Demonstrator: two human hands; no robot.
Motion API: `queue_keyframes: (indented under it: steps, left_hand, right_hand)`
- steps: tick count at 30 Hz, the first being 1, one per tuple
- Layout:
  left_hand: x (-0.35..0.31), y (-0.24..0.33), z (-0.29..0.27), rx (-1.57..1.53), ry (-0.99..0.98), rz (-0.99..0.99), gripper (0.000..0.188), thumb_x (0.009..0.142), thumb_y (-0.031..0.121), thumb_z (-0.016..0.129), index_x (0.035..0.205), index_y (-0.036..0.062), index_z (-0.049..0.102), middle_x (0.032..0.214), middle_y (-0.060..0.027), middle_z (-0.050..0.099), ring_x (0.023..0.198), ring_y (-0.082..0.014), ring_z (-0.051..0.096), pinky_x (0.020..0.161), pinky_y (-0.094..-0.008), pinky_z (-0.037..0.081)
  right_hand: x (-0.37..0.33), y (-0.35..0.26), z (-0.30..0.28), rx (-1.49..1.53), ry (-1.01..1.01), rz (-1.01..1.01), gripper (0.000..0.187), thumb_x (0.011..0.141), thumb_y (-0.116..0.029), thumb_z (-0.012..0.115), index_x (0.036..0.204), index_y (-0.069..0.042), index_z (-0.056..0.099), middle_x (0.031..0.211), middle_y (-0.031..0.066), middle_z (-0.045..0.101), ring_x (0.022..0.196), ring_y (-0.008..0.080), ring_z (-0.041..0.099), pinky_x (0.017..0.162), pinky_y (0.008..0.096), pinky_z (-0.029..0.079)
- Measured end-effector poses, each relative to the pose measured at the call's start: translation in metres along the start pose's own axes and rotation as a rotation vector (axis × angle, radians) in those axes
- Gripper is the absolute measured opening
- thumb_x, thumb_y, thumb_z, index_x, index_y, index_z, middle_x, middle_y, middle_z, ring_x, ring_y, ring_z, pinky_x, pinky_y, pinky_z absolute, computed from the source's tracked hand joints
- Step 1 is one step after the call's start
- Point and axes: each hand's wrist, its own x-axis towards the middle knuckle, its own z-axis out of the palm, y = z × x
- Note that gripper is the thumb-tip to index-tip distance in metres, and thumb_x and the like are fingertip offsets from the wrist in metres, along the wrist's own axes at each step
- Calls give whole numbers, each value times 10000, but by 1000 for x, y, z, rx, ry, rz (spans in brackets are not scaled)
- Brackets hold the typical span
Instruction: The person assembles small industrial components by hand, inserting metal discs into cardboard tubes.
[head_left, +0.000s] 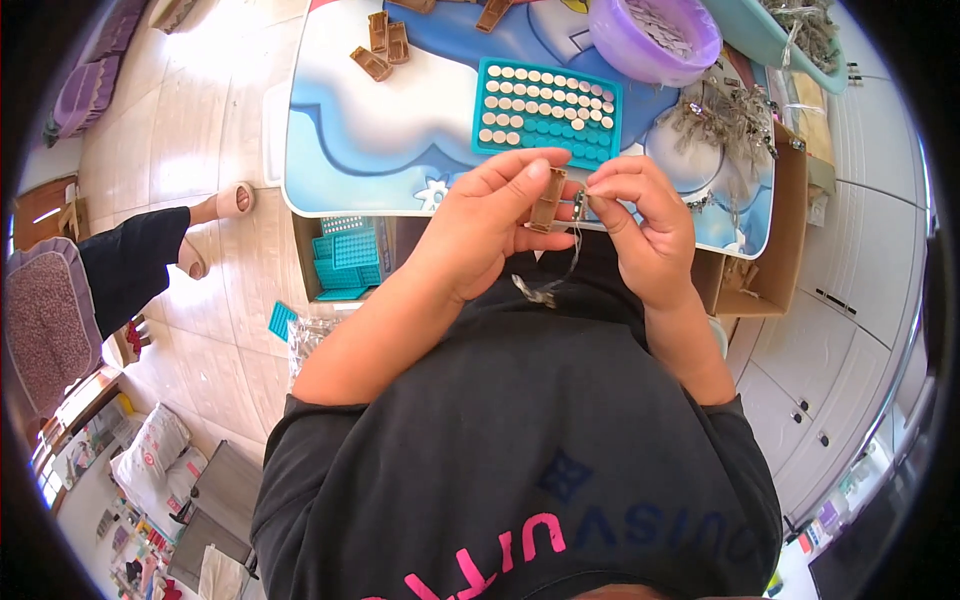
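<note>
My left hand [480, 215] grips a narrow brown plastic casing [546, 205] between thumb and fingers, its hollow side showing. Close beside it, my right hand [650, 220] pinches a small dark circuit board [578, 205] at thumb and forefinger. From the board a thin clear wire [574, 262] hangs down in front of my shirt, ending in a bundle. Just beyond both hands lies a teal tray [478, 112] with rows of round whitish discs; some of its nearer slots hold none.
More brown casings [372, 64] lie at the table's far left. A purple basin [610, 45] of small grey pieces and a teal basin [745, 30] stand far right, near tangled wired boards [715, 115]. Teal trays [345, 255] fill a box below. Someone's leg [140, 255] is at left.
</note>
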Motion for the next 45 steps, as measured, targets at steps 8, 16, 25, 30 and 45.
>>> queue_keyframes:
  steps: [8, 16, 25, 30, 45]
  left_hand:
    - [-4, -9, 0, -77, -132, -55, 426, 1000, 277, 332, 1300, -9, 428, 1113, -119, 577, 984, -202, 610, 834, -373, 542]
    - [-6, -10, 5, -22, -67, -26, 343, 974, 186, 439, 1262, 8, 487, 1100, -98, 589, 965, -180, 616, 833, -354, 549]
    - [-3, -15, 3, 18, -54, 16, 317, 957, 151, 475, 1231, -3, 517, 1075, -98, 605, 922, -176, 627, 826, -339, 550]
    - [-4, -16, 5, 55, -18, 43, 272, 954, 119, 489, 1185, -15, 541, 981, -82, 623, 828, -154, 630, 764, -289, 542]
    - [-1, -26, 5, 87, 113, 201, 246, 963, 108, 452, 1170, -20, 489, 1032, -119, 613, 877, -164, 618, 781, -294, 525]
  right_hand:
    - [1, -3, 6, -158, 17, -71, 102, 771, 6, 659, 862, -32, 635, 881, 78, 568, 768, 180, 566, 655, 263, 464]
    - [1, -6, 4, -277, 21, -88, 106, 744, -7, 676, 843, -28, 645, 862, 77, 570, 724, 192, 574, 608, 272, 471]
    - [0, -8, 5, -273, 33, -92, 115, 735, 6, 681, 834, -25, 632, 853, 84, 570, 699, 203, 573, 597, 278, 471]
    - [0, -8, 6, -245, 11, -106, 117, 735, 17, 676, 822, -21, 608, 838, 89, 572, 690, 218, 572, 593, 282, 469]
    - [-16, -12, 13, -466, 22, -250, 225, 687, -95, 730, 886, -81, 627, 905, 67, 582, 771, 258, 574, 644, 338, 463]
